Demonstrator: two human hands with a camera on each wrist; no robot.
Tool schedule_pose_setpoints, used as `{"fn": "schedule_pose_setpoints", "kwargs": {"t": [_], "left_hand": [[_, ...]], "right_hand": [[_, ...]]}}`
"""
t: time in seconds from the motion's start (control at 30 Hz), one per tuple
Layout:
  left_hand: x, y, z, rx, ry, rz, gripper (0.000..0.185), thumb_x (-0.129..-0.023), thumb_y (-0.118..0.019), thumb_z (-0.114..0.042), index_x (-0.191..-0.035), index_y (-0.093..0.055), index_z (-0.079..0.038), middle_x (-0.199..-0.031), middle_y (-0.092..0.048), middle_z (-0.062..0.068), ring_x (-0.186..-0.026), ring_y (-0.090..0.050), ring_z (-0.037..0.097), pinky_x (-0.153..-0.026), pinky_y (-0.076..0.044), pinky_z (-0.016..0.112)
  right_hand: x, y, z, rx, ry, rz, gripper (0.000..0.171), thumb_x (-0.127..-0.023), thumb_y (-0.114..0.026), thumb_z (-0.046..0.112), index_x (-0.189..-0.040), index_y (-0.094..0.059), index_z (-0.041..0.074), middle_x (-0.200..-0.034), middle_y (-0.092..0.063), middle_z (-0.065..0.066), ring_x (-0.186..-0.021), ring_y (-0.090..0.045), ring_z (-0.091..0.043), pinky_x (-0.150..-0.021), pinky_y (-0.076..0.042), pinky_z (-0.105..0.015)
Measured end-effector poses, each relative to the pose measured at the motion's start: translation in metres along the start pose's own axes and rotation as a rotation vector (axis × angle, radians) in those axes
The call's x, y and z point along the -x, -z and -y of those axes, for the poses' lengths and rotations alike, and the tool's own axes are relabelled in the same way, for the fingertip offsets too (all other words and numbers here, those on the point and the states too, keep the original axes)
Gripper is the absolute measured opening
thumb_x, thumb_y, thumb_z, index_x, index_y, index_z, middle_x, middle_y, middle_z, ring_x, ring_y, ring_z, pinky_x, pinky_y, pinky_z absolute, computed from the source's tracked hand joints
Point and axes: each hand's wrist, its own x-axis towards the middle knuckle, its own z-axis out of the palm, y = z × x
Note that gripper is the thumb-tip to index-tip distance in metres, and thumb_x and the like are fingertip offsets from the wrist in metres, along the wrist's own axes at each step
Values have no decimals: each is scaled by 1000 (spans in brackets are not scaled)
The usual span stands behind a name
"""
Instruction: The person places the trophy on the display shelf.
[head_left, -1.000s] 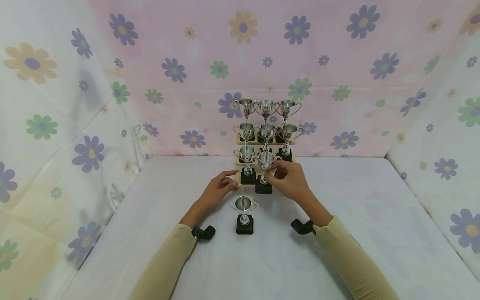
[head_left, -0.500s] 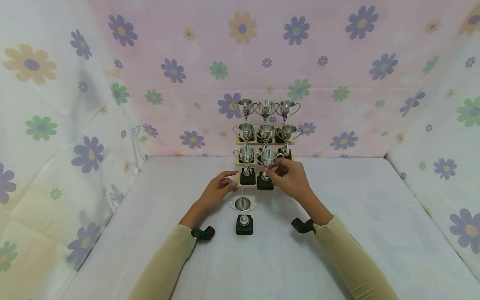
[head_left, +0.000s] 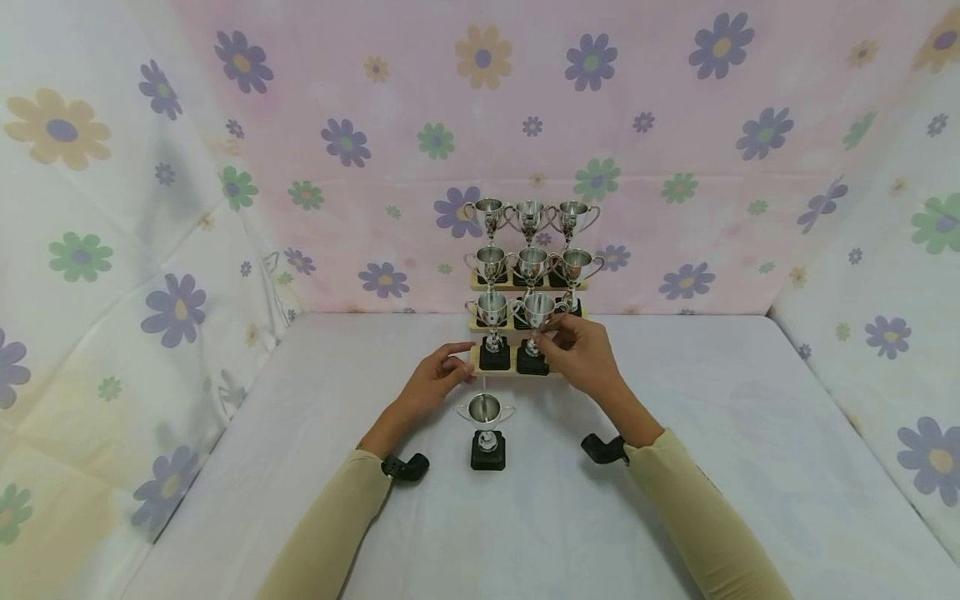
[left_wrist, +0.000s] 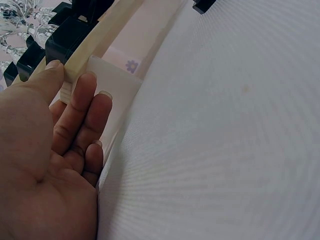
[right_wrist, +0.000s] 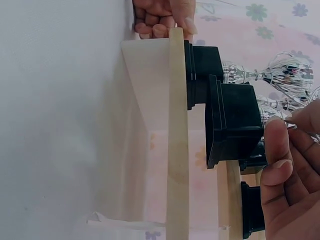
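Silver trophy (head_left: 536, 321) pinched at cup by right hand (head_left: 581, 354), base on stand's bottom step (head_left: 501, 372), middle. Left hand (head_left: 431, 381) flat-fingered against step's left end. Base best squared before release.

Both arms in tan sleeves reach forward; the left hand (head_left: 433, 381) lies with fingers extended, the right hand (head_left: 582, 354) pinches with curled fingers.

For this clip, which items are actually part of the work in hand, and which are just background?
In hand:
- trophy gripped by the right hand, standing on the lowest step
- stepped wooden stand, touched by the left hand
- lone trophy on the table, nearest the hands

Background:
- other trophies already on the stand
- floral cloth backdrop
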Motion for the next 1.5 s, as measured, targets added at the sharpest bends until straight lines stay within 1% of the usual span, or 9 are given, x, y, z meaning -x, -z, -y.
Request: {"fn": "schedule_pose_setpoints", "kwargs": {"t": [0.17, 0.27, 0.4, 0.5, 0.6, 0.8, 1.13, 1.33, 1.5], "left_hand": [[-1, 1, 1, 4, -8, 5, 48, -110, -62, -18, -156, -51, -7, -103, -76, 18, -98, -72, 24, -93, -49, 29], [-2, 1, 1, -1, -9, 10, 48, -110, -61, -19, -156, -51, -10, -103, -76, 17, -98, -71, 24, -91, -48, 29], [-1, 2, 1, -7, -2, 12, 46, -110, -62, -20, -155, -52, -12, -102, -76, 15, -98, -71, 25, -92, -48, 31], [0, 2, 1, -8, 2, 13, 47, -110, -62, -21, -155, -52, -12, -102, -76, 15, -100, -72, 28, -93, -48, 31], [-1, 1, 2, -6, -2, 14, 47, -110, -61, -20, -155, -51, -10, -102, -76, 15, -100, -72, 28, -94, -48, 31], [-1, 2, 3, -3, -23, 7, 47, -110, -61, -19, -155, -51, -8, -101, -76, 14, -97, -72, 21, -93, -48, 32], [0, 2, 3, -4, 16, 13, 46, -110, -63, -22, -154, -53, -17, -102, -77, 8, -100, -73, 22, -96, -49, 35], [-1, 2, 4, -7, -4, 13, 47, -110, -63, -20, -155, -52, -13, -102, -77, 9, -99, -73, 22, -94, -49, 33], [-1, 1, 2, 20, -7, 10, 47, -110, -62, -18, -154, -52, -10, -103, -76, 14, -98, -72, 22, -91, -50, 29]], "right_hand": [[-1, -2, -4, -16, -16, -3, 9, -97, -75, 3, -106, -77, 1, -94, -75, -12, -63, -64, -19, -54, -49, -26], [-1, -3, -4, -27, -23, -5, 9, -97, -76, 4, -106, -77, 1, -93, -75, -12, -62, -65, -20, -53, -49, -26], [0, -4, -5, -31, -30, 0, 9, -97, -76, 6, -106, -77, 2, -85, -75, -11, -60, -66, -21, -51, -49, -28], [0, -4, -5, -33, -32, 5, 8, -98, -76, 6, -105, -77, 2, -79, -74, -10, -58, -66, -21, -50, -49, -28], [0, -4, -6, -36, -32, 4, 8, -98, -76, 6, -105, -77, 2, -81, -74, -11, -58, -66, -22, -50, -50, -29], [-1, -5, -7, -26, -32, -2, 9, -98, -76, 6, -106, -77, 2, -87, -76, -12, -58, -66, -23, -50, -50, -29], [0, -8, -8, -14, -61, -9, 10, -98, -76, 5, -107, -77, 2, -90, -76, -13, -57, -64, -19, -50, -48, -27], [0, -9, -8, -22, -50, -20, 10, -97, -76, 4, -107, -77, 1, -96, -76, -13, -58, -66, -21, -50, -49, -27], [0, -10, -10, -31, -47, -23, 10, -98, -76, 5, -107, -76, 2, -93, -76, -12, -58, -66, -25, -50, -49, -27]]}}
